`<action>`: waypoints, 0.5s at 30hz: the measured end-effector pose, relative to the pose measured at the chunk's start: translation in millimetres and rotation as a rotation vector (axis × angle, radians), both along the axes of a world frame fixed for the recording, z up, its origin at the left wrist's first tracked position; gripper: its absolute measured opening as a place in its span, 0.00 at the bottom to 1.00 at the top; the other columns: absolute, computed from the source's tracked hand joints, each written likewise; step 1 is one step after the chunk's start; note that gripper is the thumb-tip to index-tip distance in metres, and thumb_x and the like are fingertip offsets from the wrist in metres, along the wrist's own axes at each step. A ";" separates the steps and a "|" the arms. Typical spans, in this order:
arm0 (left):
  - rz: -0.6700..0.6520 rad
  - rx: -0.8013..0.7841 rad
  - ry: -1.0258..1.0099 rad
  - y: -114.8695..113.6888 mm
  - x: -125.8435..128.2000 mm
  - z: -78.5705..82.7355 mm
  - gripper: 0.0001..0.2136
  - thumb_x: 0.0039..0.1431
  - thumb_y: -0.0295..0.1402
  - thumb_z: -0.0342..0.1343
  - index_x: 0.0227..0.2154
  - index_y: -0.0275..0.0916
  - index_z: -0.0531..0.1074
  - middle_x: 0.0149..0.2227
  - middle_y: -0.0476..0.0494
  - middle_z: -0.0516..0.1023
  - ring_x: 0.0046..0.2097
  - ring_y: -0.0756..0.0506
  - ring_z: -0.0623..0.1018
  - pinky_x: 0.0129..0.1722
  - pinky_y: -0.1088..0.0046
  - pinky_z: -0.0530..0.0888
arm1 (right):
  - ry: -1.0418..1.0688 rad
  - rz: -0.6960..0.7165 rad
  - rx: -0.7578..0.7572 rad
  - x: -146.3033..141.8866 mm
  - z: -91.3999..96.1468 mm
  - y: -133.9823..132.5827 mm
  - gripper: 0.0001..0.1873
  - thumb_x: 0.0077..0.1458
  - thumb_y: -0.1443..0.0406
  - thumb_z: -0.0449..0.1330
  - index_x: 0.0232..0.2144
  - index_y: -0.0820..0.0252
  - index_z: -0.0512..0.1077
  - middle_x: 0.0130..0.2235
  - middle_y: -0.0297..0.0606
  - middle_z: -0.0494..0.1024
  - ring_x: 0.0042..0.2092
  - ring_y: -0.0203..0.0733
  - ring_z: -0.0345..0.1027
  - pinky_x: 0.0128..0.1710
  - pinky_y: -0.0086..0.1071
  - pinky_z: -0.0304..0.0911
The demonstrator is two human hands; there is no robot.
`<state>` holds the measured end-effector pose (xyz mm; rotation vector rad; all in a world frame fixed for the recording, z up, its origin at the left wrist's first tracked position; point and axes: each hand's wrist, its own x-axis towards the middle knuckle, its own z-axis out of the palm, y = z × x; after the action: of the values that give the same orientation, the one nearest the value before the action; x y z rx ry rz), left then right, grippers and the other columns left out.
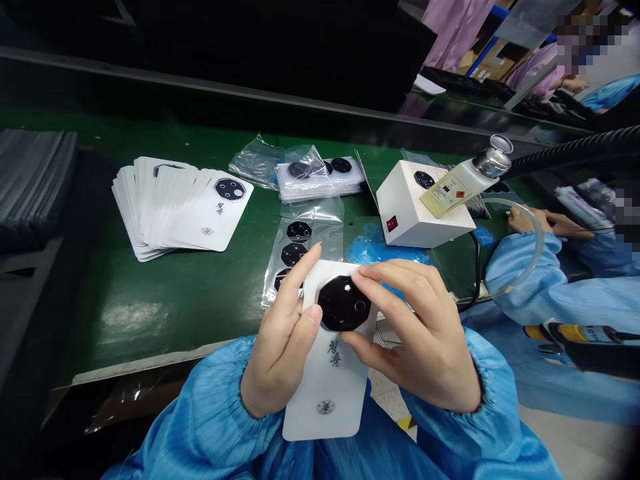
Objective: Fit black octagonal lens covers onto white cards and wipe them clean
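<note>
Both my hands hold a white rectangular card (333,393) upright in front of me, just above the bench's front edge. My left hand (283,333) grips its left side, with the thumb beside a glossy black octagonal camera-lens cover (344,303) on the card. My right hand (415,333) pinches the card's right side, fingertips at the cover's upper right edge. Nearest my left fingers, a clear plastic bag (303,250) holds several similar black covers. The cover's underside and part of the card are hidden by my fingers.
A fan of white cards (190,207) lies on the green bench (150,307) at left. Behind it is a bagged stack (320,177). A white box unit (420,207) with a red switch stands at right, near a co-worker's hands (550,223) and a black hose (565,153).
</note>
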<state>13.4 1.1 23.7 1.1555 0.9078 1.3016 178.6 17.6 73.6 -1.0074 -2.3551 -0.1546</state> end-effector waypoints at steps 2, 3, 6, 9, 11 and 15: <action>0.002 0.000 0.019 0.1 -0.2 0.4 0.23 0.63 0.32 0.46 0.60 0.51 0.55 0.62 0.49 0.62 0.61 0.36 0.64 0.60 0.50 0.62 | -0.004 0.003 0.002 0.7 0.9 -0.4 0.23 0.49 0.61 0.64 0.44 0.73 0.69 0.44 0.51 0.74 0.47 0.51 0.67 0.42 0.45 0.64; 0.006 0.002 0.030 0.2 -0.4 0.5 0.23 0.63 0.32 0.46 0.60 0.51 0.55 0.62 0.49 0.62 0.61 0.36 0.64 0.60 0.50 0.61 | -0.005 0.005 0.003 0.9 1.2 -0.6 0.23 0.49 0.62 0.64 0.44 0.73 0.69 0.44 0.51 0.74 0.47 0.51 0.67 0.42 0.45 0.64; 0.008 0.010 0.049 0.5 -1.0 0.6 0.22 0.63 0.32 0.46 0.60 0.52 0.56 0.62 0.50 0.62 0.60 0.37 0.64 0.61 0.50 0.60 | -0.010 0.002 0.002 0.6 1.2 -0.8 0.23 0.49 0.61 0.64 0.44 0.72 0.68 0.44 0.51 0.74 0.47 0.51 0.67 0.42 0.45 0.64; -0.016 0.002 0.044 0.3 -1.3 0.5 0.22 0.64 0.32 0.45 0.60 0.55 0.55 0.61 0.51 0.62 0.59 0.38 0.66 0.61 0.52 0.60 | -0.007 0.000 0.004 0.0 1.0 -0.4 0.23 0.49 0.62 0.63 0.45 0.71 0.68 0.44 0.51 0.74 0.47 0.50 0.67 0.42 0.44 0.65; -0.028 -0.007 0.031 -0.3 -0.8 0.7 0.22 0.64 0.32 0.45 0.59 0.57 0.55 0.62 0.53 0.62 0.60 0.39 0.66 0.61 0.52 0.59 | -0.005 0.002 0.004 0.1 1.6 -0.4 0.22 0.49 0.62 0.63 0.45 0.71 0.68 0.44 0.50 0.74 0.47 0.50 0.67 0.43 0.44 0.65; -0.005 -0.019 0.000 -1.6 1.0 1.9 0.23 0.62 0.32 0.46 0.60 0.52 0.56 0.61 0.50 0.62 0.60 0.37 0.64 0.60 0.52 0.61 | -0.013 0.008 -0.009 1.3 3.3 -0.8 0.22 0.50 0.61 0.63 0.45 0.69 0.68 0.44 0.50 0.74 0.47 0.50 0.67 0.42 0.44 0.65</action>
<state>14.4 -0.5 25.6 1.1425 0.9153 1.2865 179.9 16.8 76.9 -1.0048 -2.3730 -0.1476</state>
